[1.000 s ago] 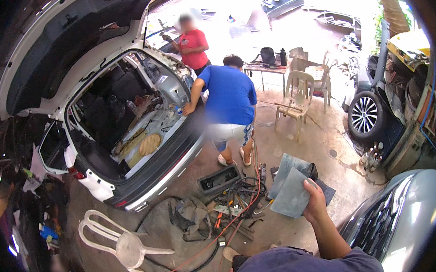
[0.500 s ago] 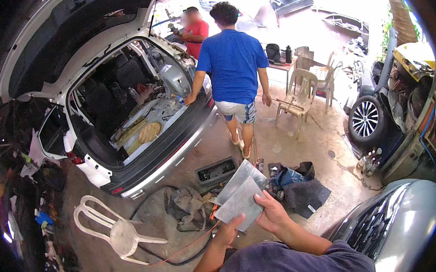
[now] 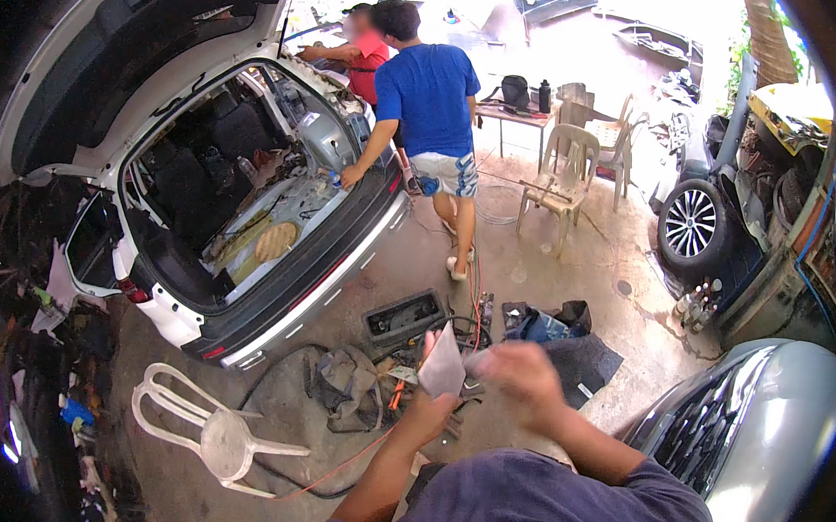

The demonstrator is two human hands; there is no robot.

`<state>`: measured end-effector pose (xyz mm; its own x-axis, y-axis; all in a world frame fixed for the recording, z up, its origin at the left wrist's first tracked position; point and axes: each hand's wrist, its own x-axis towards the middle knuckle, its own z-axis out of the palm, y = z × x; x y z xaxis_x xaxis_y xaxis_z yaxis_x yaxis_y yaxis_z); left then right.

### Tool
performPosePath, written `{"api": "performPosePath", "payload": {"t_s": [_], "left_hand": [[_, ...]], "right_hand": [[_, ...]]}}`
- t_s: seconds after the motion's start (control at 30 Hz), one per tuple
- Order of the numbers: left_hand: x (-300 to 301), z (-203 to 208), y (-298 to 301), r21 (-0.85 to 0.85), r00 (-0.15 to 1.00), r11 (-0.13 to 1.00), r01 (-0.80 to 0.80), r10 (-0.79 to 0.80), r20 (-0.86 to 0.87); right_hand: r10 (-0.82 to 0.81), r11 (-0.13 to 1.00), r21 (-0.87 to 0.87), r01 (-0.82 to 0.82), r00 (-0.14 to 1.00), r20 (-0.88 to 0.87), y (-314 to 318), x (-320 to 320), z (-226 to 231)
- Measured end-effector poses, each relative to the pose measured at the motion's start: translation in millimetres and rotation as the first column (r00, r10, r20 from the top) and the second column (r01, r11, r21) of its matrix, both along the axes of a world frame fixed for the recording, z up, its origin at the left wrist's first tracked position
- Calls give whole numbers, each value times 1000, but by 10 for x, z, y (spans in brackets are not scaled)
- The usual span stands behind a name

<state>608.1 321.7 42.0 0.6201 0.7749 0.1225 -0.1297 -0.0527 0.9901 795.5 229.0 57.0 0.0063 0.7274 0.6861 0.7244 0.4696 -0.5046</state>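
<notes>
My left hand (image 3: 428, 417) grips a flat grey sheet (image 3: 443, 365) in front of my body. It is tilted, so it shows narrow, and fingertips rise behind its upper edge. Whether one sheet or more are stacked there, I cannot tell. My right hand (image 3: 528, 376) is just right of the sheet, smeared by motion. A blurred greyish patch lies at its fingertips, too unclear to name. Beneath, an orange-handled tool (image 3: 397, 394) and a dark grey bag (image 3: 347, 383) rest on the concrete floor.
A white car (image 3: 316, 299) with raised tailgate stands left; a person in blue (image 3: 424, 100) touches its rear edge, another in red (image 3: 367, 60) beyond. Plastic chairs (image 3: 227, 441), a black tray (image 3: 402, 318), dark cloth (image 3: 575, 361), hoses, a wheel (image 3: 692, 228) and a grey car bumper (image 3: 776, 412) surround me.
Both hands held two fanned-out sheets; now the left holds what shows as one tilted sheet, and the right has moved off it. The person in blue has shifted left; the one in red stretches out an arm.
</notes>
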Motion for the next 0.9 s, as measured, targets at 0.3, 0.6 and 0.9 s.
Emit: {"api": "performPosePath", "payload": {"t_s": [0.3, 0.6, 0.9], "left_hand": [[77, 92, -236, 212, 999, 977, -26, 21, 27], [-181, -16, -240, 60, 994, 993, -99, 96, 53], [-174, 291, -236, 300, 989, 943, -146, 148, 15]], "right_hand": [[243, 968, 86, -237, 967, -77, 167, -205, 8], [315, 941, 130, -313, 949, 5, 232, -387, 79], [350, 921, 176, -348, 936, 19, 129, -485, 265]]}}
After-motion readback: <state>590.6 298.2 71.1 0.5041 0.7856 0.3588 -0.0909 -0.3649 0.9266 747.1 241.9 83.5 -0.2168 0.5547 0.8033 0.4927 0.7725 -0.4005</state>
